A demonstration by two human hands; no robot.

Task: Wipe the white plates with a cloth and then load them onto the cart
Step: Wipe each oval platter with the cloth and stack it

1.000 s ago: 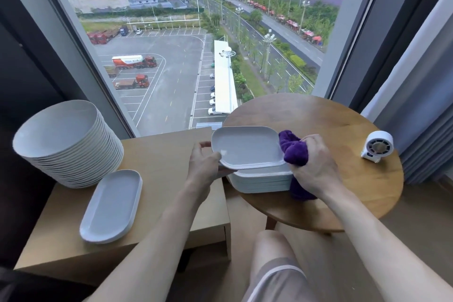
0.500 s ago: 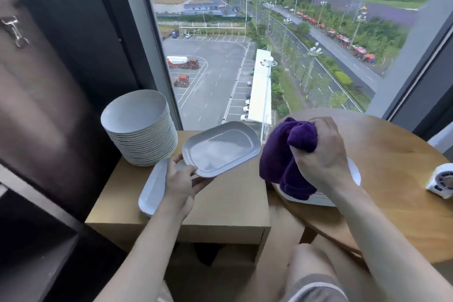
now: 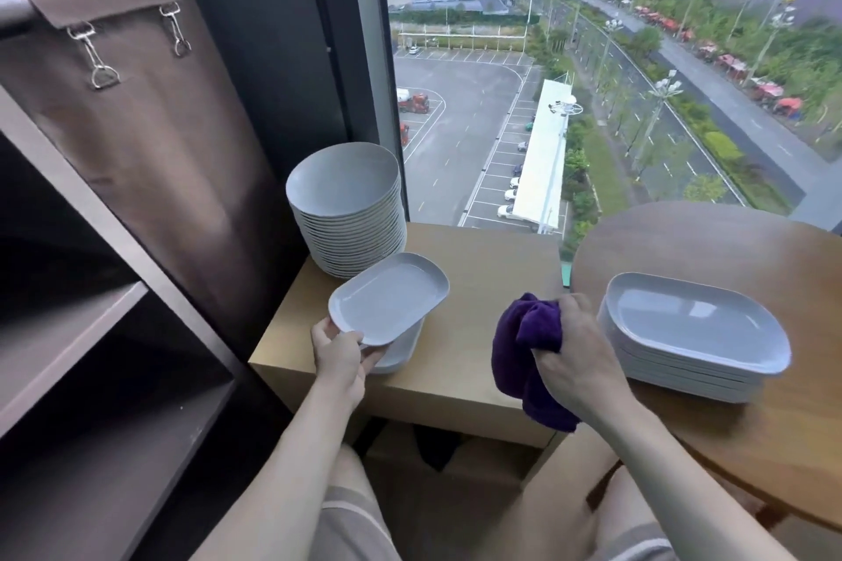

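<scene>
Low in the middle of the frame, the left grip (image 3: 339, 355), a bare hand, pinches the near rim of one white oblong plate (image 3: 389, 298), thumb on top and fingers curled beneath. The plate is tilted up toward the window (image 3: 592, 82). It sits over a second oblong plate (image 3: 403, 348) lying flat on the pale square table (image 3: 483, 282); whether the two touch is hard to tell from this angle. Just behind them, at the table's far left corner, stands a tall stack of round white plates (image 3: 346, 187). To the right of centre, the right grip (image 3: 578, 360) is closed around a bunched purple cloth (image 3: 524, 351), which hangs below the fist, over the gap between the square table and the round wooden table (image 3: 729, 241). On that round table, at the right of the frame, a pile of oblong plates (image 3: 692, 323) rests just beside the right grip, apart from it. The left side of the frame is filled by the cart (image 3: 91, 333), with dark shelves and a brown fabric bag (image 3: 136, 128) clipped on by metal hooks.
</scene>
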